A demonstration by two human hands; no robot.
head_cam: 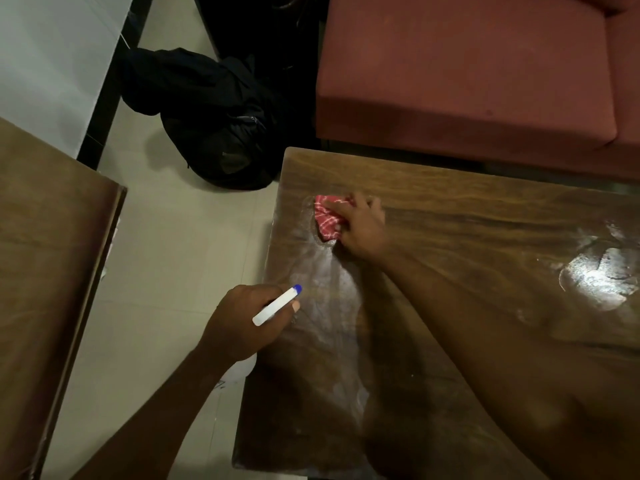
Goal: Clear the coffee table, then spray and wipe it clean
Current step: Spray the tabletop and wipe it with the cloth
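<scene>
While the left hand (242, 320) wraps its fingers around a white plastic spray bottle with a blue nozzle (275, 306) at the brown wooden coffee table's (467, 209) nine o'clock edge, the right hand (363, 226) grips a bunched red-and-white checked cloth (327, 216) against the tabletop at ten o'clock. A red cushioned sofa (467, 81) stands beyond at twelve.

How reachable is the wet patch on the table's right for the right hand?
Probably yes. The right hand holds the cloth near the far left corner of the table; bare wood runs from there to the wet patch, with nothing in between.
</scene>
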